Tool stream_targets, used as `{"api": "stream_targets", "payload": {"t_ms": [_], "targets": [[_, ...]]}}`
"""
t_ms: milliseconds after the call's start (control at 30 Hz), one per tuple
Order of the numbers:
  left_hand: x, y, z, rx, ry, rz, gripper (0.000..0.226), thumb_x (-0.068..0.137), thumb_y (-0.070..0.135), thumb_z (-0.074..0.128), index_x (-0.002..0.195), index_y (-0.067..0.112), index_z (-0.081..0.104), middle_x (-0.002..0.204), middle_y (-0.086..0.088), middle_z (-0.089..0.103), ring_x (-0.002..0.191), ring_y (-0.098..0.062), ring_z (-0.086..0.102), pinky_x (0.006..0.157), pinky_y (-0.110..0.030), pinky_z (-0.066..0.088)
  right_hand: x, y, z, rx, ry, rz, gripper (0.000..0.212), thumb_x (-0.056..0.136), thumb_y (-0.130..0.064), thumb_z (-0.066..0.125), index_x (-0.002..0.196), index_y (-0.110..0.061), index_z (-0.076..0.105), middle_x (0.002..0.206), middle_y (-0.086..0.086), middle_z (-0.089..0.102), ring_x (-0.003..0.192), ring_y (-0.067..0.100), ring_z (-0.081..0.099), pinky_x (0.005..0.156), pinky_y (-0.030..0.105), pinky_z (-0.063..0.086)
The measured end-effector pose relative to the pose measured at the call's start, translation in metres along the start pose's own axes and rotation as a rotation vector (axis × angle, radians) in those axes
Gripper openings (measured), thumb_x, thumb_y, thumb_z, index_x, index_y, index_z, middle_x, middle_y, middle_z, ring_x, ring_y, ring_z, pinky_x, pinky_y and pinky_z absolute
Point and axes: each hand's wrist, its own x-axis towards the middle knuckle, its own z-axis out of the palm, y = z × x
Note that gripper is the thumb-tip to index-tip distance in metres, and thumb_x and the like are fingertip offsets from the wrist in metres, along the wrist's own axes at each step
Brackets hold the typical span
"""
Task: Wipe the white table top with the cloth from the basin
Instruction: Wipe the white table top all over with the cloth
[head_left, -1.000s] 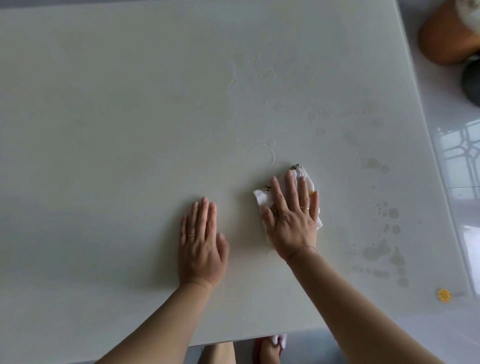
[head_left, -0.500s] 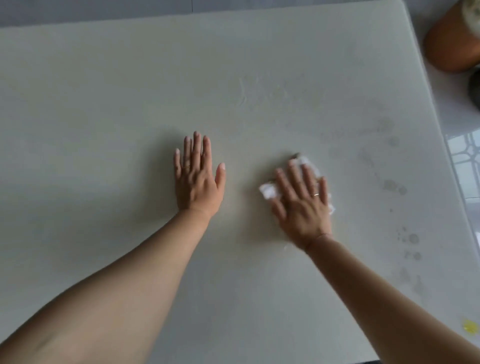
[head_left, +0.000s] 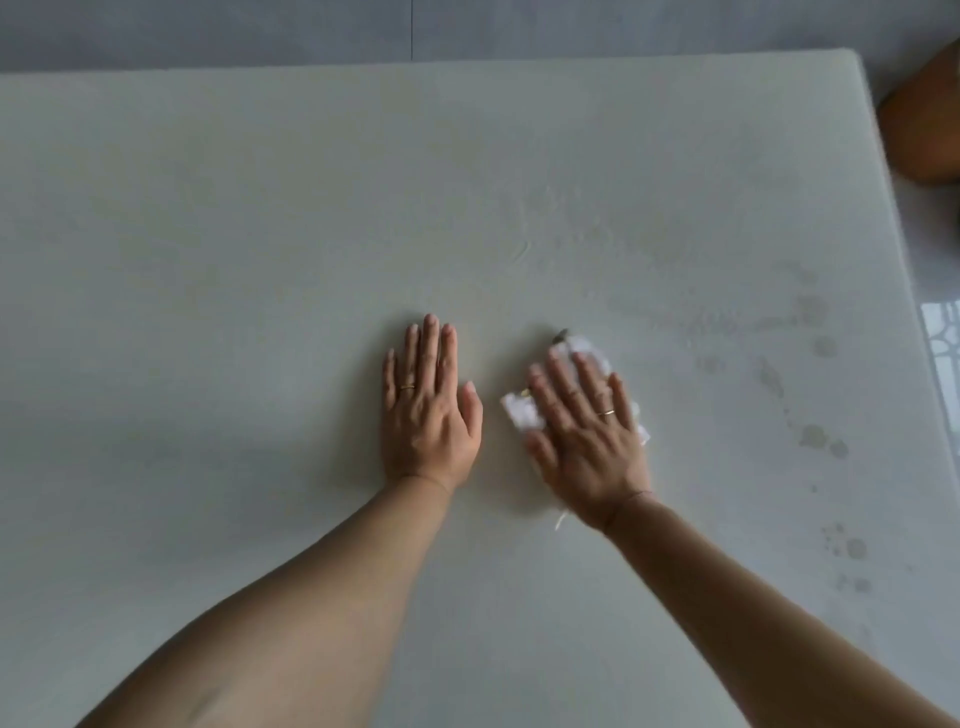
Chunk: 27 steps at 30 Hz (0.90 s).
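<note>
The white table top (head_left: 260, 234) fills most of the view. My right hand (head_left: 587, 431) presses flat on a small white cloth (head_left: 519, 413) with a dark printed edge, near the middle of the table; the cloth shows at the fingertips and on both sides of the hand. My left hand (head_left: 426, 410) lies flat on the bare table a short way to the left of the cloth, fingers straight and together. Both forearms reach in from the bottom of the view. No basin is in view.
Damp marks and grey water spots (head_left: 815, 436) dot the right part of the table. An orange-brown rounded object (head_left: 924, 124) stands on the floor past the table's right edge. Grey floor shows beyond the far edge (head_left: 415, 65).
Both hands slid away from me across the table, the right one pushing the cloth along. The view has tilted up, so the table's far edge now shows.
</note>
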Motion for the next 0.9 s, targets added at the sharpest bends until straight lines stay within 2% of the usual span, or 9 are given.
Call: {"api": "stream_targets", "payload": {"t_ms": [100, 200, 267, 333, 467, 600, 733, 800, 900], "targets": [[0.000, 0.002, 0.001, 0.004, 0.008, -0.003, 0.061, 0.090, 0.032, 0.032, 0.146, 0.008, 0.034, 0.154, -0.012, 0.029, 0.143, -0.026, 0.025, 0.116, -0.045, 0.020, 0.026, 0.032, -0.006, 0.030, -0.022, 0.382, 0.062, 0.092, -0.051, 0.022, 0.149, -0.025, 0.021, 0.158, -0.002, 0.008, 0.145, 0.014, -0.001, 0.117, 0.043, -0.001], [0.000, 0.001, 0.002, 0.015, -0.001, -0.005, 0.061, 0.089, 0.031, 0.032, 0.146, 0.008, 0.033, 0.154, -0.012, 0.028, 0.143, -0.026, 0.025, 0.116, -0.045, 0.020, 0.049, 0.005, 0.000, 0.051, -0.001, 0.658, 0.064, 0.091, -0.049, 0.015, 0.150, -0.024, 0.013, 0.158, -0.002, -0.003, 0.145, 0.018, -0.009, 0.115, 0.047, -0.008], [0.001, 0.001, 0.002, 0.036, -0.009, -0.008, 0.060, 0.090, 0.031, 0.031, 0.145, 0.007, 0.034, 0.153, -0.013, 0.029, 0.142, -0.027, 0.026, 0.116, -0.046, 0.021, 0.057, -0.033, 0.005, 0.083, 0.012, 0.566, 0.064, 0.090, -0.048, 0.014, 0.149, -0.023, 0.016, 0.156, 0.000, -0.004, 0.145, 0.022, -0.007, 0.115, 0.048, -0.008], [0.001, 0.002, 0.002, 0.077, -0.016, -0.017, 0.056, 0.094, 0.031, 0.027, 0.143, 0.006, 0.037, 0.152, -0.014, 0.032, 0.141, -0.028, 0.029, 0.114, -0.046, 0.024, 0.055, -0.060, 0.007, 0.090, -0.036, 0.327, 0.063, 0.092, -0.049, 0.014, 0.149, -0.023, 0.017, 0.154, -0.001, -0.004, 0.145, 0.021, -0.006, 0.115, 0.048, -0.008], [0.001, 0.001, 0.002, 0.058, -0.024, -0.010, 0.059, 0.091, 0.030, 0.029, 0.146, 0.008, 0.033, 0.154, -0.011, 0.028, 0.144, -0.025, 0.023, 0.117, -0.043, 0.017, 0.060, -0.012, -0.001, 0.040, -0.033, -0.054, 0.060, 0.094, -0.051, 0.025, 0.147, -0.023, 0.027, 0.156, -0.001, 0.014, 0.145, 0.021, 0.007, 0.116, 0.049, 0.007], [0.000, 0.002, 0.002, 0.064, -0.039, -0.024, 0.062, 0.089, 0.030, 0.029, 0.148, 0.011, 0.028, 0.156, -0.009, 0.024, 0.145, -0.023, 0.019, 0.117, -0.042, 0.012, 0.088, 0.058, -0.014, 0.038, -0.039, 0.312, 0.064, 0.092, -0.053, 0.018, 0.150, -0.027, 0.014, 0.159, -0.004, 0.004, 0.146, 0.015, -0.004, 0.117, 0.045, -0.004], [0.001, 0.002, 0.005, 0.094, -0.026, -0.024, 0.063, 0.088, 0.029, 0.031, 0.148, 0.010, 0.029, 0.156, -0.009, 0.024, 0.145, -0.023, 0.019, 0.118, -0.041, 0.012, 0.115, 0.038, -0.009, 0.052, 0.001, 0.669, 0.063, 0.094, -0.049, 0.022, 0.151, -0.025, 0.009, 0.159, -0.001, -0.003, 0.146, 0.021, -0.008, 0.115, 0.049, -0.007], [0.001, 0.001, 0.005, 0.107, -0.025, -0.023, 0.063, 0.088, 0.029, 0.031, 0.148, 0.010, 0.028, 0.156, -0.009, 0.025, 0.145, -0.023, 0.019, 0.117, -0.042, 0.013, 0.122, -0.003, -0.003, 0.082, 0.014, 0.580, 0.063, 0.095, -0.048, 0.026, 0.151, -0.022, 0.012, 0.159, 0.004, -0.001, 0.145, 0.026, -0.007, 0.113, 0.049, -0.011], [0.001, 0.003, 0.005, 0.111, -0.019, -0.032, 0.058, 0.095, 0.034, 0.025, 0.148, 0.011, 0.028, 0.155, -0.009, 0.028, 0.144, -0.023, 0.021, 0.117, -0.043, 0.016, 0.117, -0.052, 0.002, 0.098, -0.034, 0.211, 0.062, 0.095, -0.049, 0.022, 0.150, -0.024, 0.011, 0.159, 0.000, 0.002, 0.146, 0.022, -0.008, 0.111, 0.046, -0.018]]}}
